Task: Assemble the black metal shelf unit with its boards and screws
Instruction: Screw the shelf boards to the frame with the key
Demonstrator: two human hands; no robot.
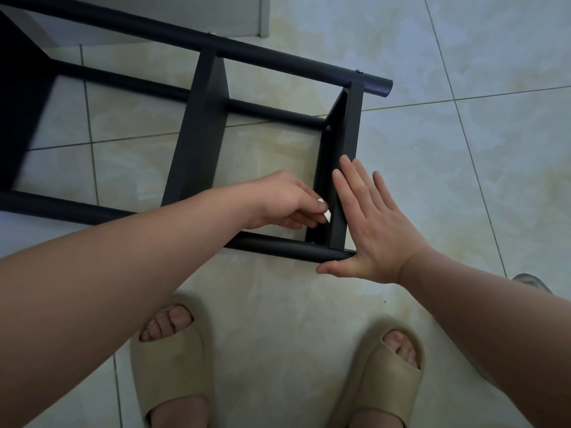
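Observation:
The black metal shelf unit (278, 60) lies on its side on the tiled floor, its round tubes running left to right. Two black boards cross between the tubes: a middle board (200, 131) and an end board (343, 143) at the right. My right hand (374, 223) rests flat with fingers spread against the outer face of the end board, thumb under the near tube (278, 245). My left hand (287, 202) reaches inside the frame, fingertips pinched at the inner face of the end board, on something small that I cannot make out. A screw head (328, 128) shows further up that board.
My two feet in beige slippers (173, 359) stand just in front of the frame. A pale panel or wall base (259, 17) rises behind the far tube. A grey object (531, 282) peeks from behind my right forearm.

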